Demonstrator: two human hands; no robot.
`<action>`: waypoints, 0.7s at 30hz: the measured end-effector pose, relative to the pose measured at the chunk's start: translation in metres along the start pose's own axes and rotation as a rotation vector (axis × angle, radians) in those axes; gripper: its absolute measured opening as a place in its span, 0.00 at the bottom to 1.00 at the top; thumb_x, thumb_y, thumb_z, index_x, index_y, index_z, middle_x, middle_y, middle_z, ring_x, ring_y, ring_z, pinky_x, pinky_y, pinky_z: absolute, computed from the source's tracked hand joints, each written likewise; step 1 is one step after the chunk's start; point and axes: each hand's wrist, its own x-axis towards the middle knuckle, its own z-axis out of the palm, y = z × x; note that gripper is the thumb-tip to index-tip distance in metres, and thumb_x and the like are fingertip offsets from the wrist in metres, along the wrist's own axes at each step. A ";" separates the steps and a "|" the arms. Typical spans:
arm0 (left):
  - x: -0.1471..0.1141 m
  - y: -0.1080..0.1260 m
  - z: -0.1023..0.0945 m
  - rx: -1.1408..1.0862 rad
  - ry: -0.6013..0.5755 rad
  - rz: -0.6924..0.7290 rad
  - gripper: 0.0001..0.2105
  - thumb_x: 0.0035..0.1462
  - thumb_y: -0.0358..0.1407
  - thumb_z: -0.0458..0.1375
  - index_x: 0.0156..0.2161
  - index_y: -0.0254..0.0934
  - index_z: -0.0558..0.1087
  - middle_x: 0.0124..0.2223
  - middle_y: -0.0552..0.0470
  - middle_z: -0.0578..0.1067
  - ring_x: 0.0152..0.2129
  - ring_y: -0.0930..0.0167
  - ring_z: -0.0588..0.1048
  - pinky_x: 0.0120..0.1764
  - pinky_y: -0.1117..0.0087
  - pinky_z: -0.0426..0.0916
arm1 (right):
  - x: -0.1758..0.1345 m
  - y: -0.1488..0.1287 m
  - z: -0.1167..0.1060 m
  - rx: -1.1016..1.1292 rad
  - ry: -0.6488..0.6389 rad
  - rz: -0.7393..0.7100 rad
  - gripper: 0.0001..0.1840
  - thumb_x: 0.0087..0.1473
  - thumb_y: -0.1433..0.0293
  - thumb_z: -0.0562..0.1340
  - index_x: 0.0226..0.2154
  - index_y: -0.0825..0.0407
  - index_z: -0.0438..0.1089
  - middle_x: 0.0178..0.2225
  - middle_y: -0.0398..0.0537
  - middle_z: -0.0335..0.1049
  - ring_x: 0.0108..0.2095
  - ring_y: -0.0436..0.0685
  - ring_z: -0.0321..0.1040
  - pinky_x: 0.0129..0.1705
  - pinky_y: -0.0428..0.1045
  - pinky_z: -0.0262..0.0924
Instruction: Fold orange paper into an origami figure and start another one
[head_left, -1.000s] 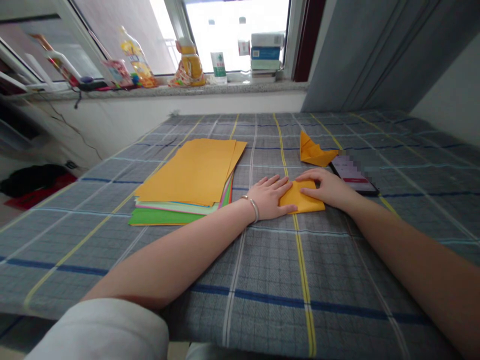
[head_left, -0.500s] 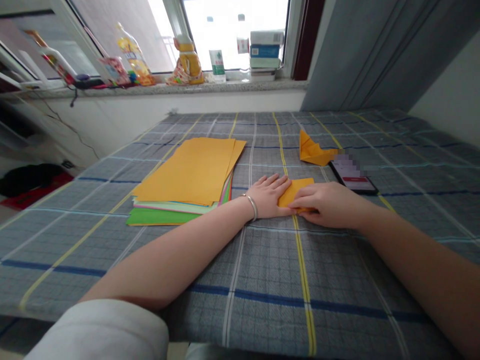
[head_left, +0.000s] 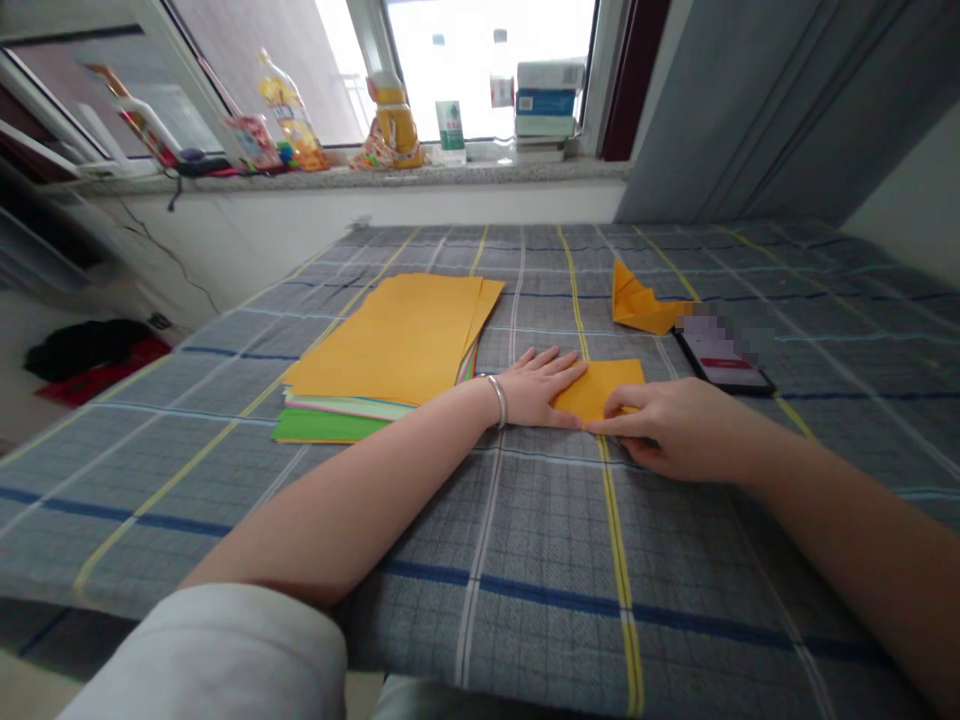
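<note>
A folded piece of orange paper (head_left: 604, 385) lies flat on the checked cloth, partly covered by both hands. My left hand (head_left: 536, 388) is spread over its left part, fingers outstretched and palm down; a silver bangle circles that wrist. On the paper's near edge rests the extended index finger of my right hand (head_left: 675, 428), its other fingers bent and apart from it. Behind the paper stands a folded orange paper shape (head_left: 641, 302) with a pointed tip, its right end touching or overlapping a phone (head_left: 724, 360).
A stack of coloured paper (head_left: 397, 335), orange on top and green low down, lies left of my hands. The checked tablecloth (head_left: 375, 640) covers the table. Bottles, a tube and stacked boxes (head_left: 547, 100) line the windowsill (head_left: 480, 174). A grey curtain (head_left: 727, 110) hangs at right.
My right hand has shifted slightly right and nearer to me, its index finger now stretched along the near edge. More of the paper shows. My left hand stays flat; the view has turned a little left.
</note>
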 end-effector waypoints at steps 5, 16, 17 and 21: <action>-0.006 -0.003 -0.002 -0.003 -0.003 0.017 0.43 0.60 0.57 0.50 0.71 0.37 0.41 0.73 0.45 0.39 0.69 0.54 0.35 0.67 0.47 0.34 | 0.002 -0.003 -0.002 0.019 0.017 -0.001 0.18 0.54 0.72 0.59 0.45 0.41 0.78 0.37 0.45 0.76 0.34 0.55 0.72 0.31 0.48 0.58; -0.019 -0.024 -0.010 -0.014 -0.029 -0.005 0.42 0.57 0.52 0.57 0.70 0.41 0.46 0.72 0.43 0.43 0.69 0.53 0.40 0.66 0.45 0.41 | -0.004 0.002 -0.007 0.038 0.014 0.057 0.16 0.50 0.75 0.60 0.35 0.43 0.81 0.46 0.45 0.78 0.38 0.59 0.76 0.37 0.53 0.69; -0.020 -0.025 -0.010 -0.004 -0.029 -0.002 0.42 0.56 0.52 0.57 0.70 0.41 0.47 0.72 0.43 0.44 0.69 0.53 0.41 0.65 0.45 0.41 | -0.005 0.002 -0.008 0.036 0.005 0.071 0.15 0.49 0.75 0.61 0.34 0.43 0.81 0.46 0.45 0.78 0.38 0.59 0.76 0.37 0.53 0.69; -0.024 -0.027 -0.014 0.030 -0.047 -0.008 0.43 0.55 0.52 0.59 0.70 0.41 0.47 0.72 0.44 0.46 0.69 0.53 0.42 0.66 0.44 0.39 | -0.010 0.006 -0.010 0.041 -0.039 0.117 0.14 0.50 0.74 0.60 0.31 0.43 0.81 0.46 0.47 0.78 0.42 0.61 0.76 0.41 0.55 0.70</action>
